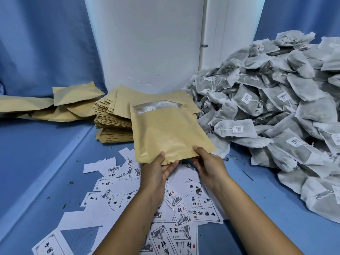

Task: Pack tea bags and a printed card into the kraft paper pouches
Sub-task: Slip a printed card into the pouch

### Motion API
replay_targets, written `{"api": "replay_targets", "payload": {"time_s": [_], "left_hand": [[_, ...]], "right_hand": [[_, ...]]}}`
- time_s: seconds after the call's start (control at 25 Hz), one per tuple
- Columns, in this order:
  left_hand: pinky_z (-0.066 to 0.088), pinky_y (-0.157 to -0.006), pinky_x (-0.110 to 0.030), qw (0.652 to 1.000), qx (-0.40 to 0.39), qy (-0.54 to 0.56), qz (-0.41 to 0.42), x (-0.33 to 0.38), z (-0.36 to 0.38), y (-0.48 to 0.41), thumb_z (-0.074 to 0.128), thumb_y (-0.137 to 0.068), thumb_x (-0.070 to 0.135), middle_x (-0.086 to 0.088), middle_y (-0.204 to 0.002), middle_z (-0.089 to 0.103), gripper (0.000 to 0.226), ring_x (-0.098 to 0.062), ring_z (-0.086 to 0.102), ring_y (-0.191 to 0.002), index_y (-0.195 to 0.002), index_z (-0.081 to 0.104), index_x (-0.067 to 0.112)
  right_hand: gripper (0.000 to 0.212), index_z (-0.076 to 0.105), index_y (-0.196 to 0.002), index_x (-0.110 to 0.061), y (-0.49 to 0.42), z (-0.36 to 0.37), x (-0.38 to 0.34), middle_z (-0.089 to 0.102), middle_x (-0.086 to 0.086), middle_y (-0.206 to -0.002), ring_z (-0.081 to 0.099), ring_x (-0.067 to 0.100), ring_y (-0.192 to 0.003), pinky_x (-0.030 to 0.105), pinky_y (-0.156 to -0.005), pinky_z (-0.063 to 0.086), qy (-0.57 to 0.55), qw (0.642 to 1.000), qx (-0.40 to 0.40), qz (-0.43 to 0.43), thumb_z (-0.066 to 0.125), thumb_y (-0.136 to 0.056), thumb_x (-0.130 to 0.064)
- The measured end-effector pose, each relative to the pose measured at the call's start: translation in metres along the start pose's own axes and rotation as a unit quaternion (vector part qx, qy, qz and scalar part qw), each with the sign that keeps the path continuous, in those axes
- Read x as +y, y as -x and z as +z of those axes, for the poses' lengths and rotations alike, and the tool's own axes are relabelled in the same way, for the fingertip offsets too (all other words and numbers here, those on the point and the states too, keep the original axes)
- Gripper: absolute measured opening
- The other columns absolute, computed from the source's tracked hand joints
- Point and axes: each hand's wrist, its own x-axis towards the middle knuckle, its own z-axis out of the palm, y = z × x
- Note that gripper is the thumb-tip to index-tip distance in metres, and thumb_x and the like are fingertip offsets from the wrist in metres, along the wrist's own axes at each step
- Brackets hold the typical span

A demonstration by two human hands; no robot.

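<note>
**Two hands on one pouch over a blue table**

Both my hands hold a kraft pouch [169, 131] by its near edge, lifted above the scattered printed cards [200, 208]. My left hand [158, 172] pinches it with the thumb on top and fingers curled beneath; my right hand [209, 162] grips the near right corner the same way. The pouch mouth points away from me, and something pale shows inside it, too blurred to name. Behind it sits a stack of flat pouches [114, 122], with a few looser pouches [73, 100] lying further left. A big heap of tea bags [276, 107] fills the right side. The table [36, 144] is blue, flecked with small leaf crumbs, and meets a white wall [147, 43] between blue curtains [46, 43].
</note>
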Motion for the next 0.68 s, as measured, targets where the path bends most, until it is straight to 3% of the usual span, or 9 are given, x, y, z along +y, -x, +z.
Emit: {"api": "replay_targets", "payload": {"time_s": [0.28,0.48,0.6,0.68], "left_hand": [[0.058,-0.058,-0.025,1.0,-0.008,-0.006,0.002,-0.007,0.0,0.001,0.056,-0.093,0.005,-0.007,-0.087,0.074,0.014,-0.021,0.073,-0.07,-0.106,0.058,0.009],[0.056,-0.056,-0.021,0.999,-0.001,-0.037,0.002,-0.006,0.001,0.003,0.057,-0.093,0.007,-0.007,-0.096,0.071,0.021,-0.015,0.072,-0.067,-0.114,0.056,0.01],[0.054,-0.05,-0.022,0.996,0.033,-0.08,0.027,-0.003,-0.001,0.003,0.059,-0.093,0.014,-0.009,-0.089,0.071,0.012,-0.015,0.07,-0.06,-0.104,0.059,0.009],[0.051,-0.047,-0.023,0.988,0.071,-0.122,0.06,-0.001,-0.004,0.002,0.062,-0.091,0.016,-0.01,-0.076,0.07,0.01,-0.011,0.065,-0.05,-0.092,0.061,0.006]], "right_hand": [[0.008,0.057,-0.083,-0.001,-0.001,0.002,0.005,0.058,0.011,-0.069,0.048,0.021,-0.06,0.029,-0.059,0.039,0.008,1.0,-0.025,-0.014,0.063,-0.083,0.005],[0.01,0.058,-0.084,-0.002,0.004,0.006,0.006,0.059,0.002,-0.056,0.049,0.013,-0.046,0.023,-0.049,0.042,0.038,0.996,-0.074,-0.033,0.062,-0.083,0.007],[0.011,0.058,-0.083,-0.003,0.0,0.001,-0.001,0.058,0.008,-0.065,0.049,0.017,-0.051,0.024,-0.053,0.045,0.015,0.998,-0.029,-0.052,0.064,-0.082,0.006],[0.013,0.057,-0.077,-0.006,-0.002,-0.002,-0.003,0.054,0.007,-0.063,0.042,0.014,-0.047,0.021,-0.046,0.04,0.038,0.997,-0.009,-0.06,0.066,-0.083,0.001]]}}
